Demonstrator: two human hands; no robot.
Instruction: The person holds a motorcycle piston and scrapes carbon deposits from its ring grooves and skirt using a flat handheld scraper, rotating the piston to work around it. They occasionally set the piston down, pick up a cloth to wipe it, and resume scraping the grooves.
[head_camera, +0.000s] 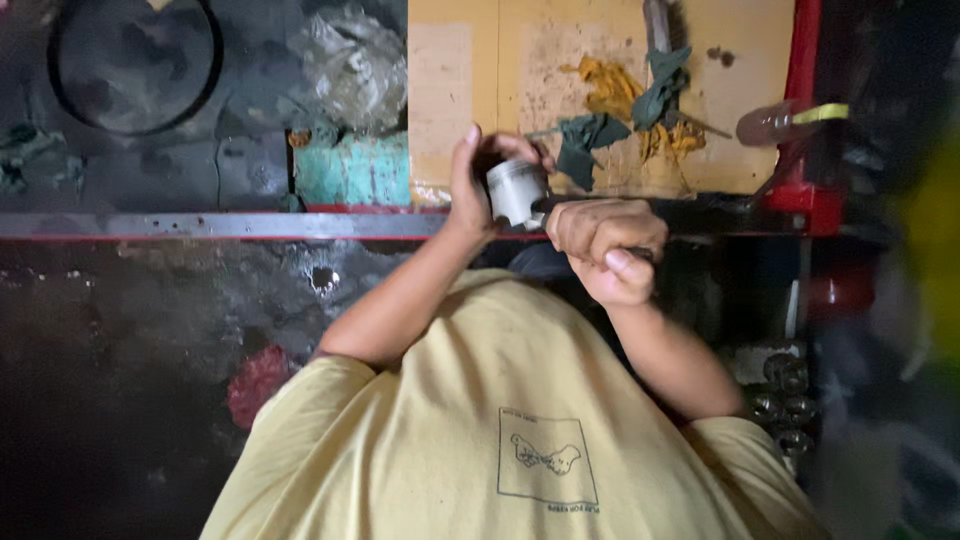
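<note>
A short pale metal cylinder (516, 190) is pinched in the left hand (468, 190) just above frame centre. The right hand (605, 245), at 4 o'clock of it, is clenched around a dark tool handle (640, 254) whose tip meets the cylinder. At 12 o'clock a yellow board (480, 90) carries green rags (600, 130); at 10 o'clock a teal box (352, 170) and crumpled plastic (350, 65) are seen

Silvery-grey metal cylinder (516, 190), pale yellow shirt (500, 420), red frame (800, 110), teal rags (590, 135).
</note>
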